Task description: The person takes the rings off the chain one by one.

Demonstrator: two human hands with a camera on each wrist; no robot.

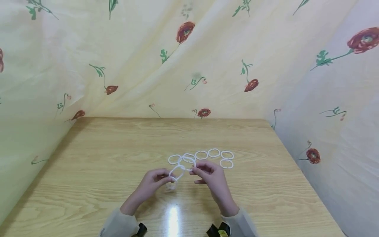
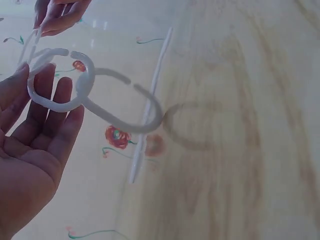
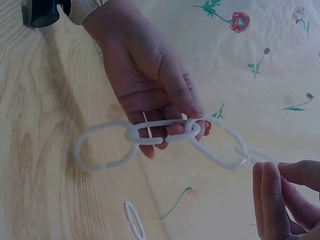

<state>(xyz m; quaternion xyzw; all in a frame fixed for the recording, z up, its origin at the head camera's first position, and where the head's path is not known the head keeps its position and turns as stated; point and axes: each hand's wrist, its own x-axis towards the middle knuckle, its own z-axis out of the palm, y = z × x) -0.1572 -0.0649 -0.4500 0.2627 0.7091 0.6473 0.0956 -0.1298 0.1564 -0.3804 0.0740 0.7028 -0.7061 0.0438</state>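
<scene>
Pinching white ring chain (image 1: 181, 168) w/ both hands' fingers, loose rings (image 1: 220, 154) just behind, wooden table (image 1: 97, 158)

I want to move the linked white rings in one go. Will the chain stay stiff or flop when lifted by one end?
Probably flop: the chain is separate oval links looped loosely through each other, and one link hangs below the left hand. Each link looks like thin rigid plastic, so likely light. The visible gaps in the links suggest a tug could unhook them.

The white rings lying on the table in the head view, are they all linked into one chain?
No, several loose rings lie separately on the table, apart from the chain held between both hands.
</scene>
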